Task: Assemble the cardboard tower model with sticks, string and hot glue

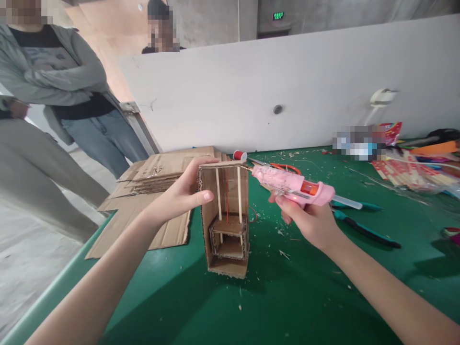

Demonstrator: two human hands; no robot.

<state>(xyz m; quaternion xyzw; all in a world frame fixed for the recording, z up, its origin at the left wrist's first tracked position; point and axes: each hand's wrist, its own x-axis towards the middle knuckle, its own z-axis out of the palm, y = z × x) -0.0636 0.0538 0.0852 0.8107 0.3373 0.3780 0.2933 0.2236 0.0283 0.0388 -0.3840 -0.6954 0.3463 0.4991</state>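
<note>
A tall open-fronted cardboard box (207, 225) stands upright on the green table. Inside it, two wooden sticks (240, 194) run down from the top to a smaller cardboard box (230, 227), and a red string (227, 201) hangs between them. My left hand (183, 191) grips the tall box's upper left side, thumb across the front edge. In my right hand (305, 215) is a pink glue gun (283, 182), with a clear glue stick (347, 201) poking out of its back. Its nozzle is at the box's top right corner; whether they touch, I cannot tell.
Flattened cardboard sheets (168, 177) are stacked at left. A red thread spool (240, 155) sits behind the box, and teal-handled pliers (366, 230) lie at right. Packets and sticks (391, 172) crowd the far right. A white partition (230, 105) closes the back; people (72, 86) stand left.
</note>
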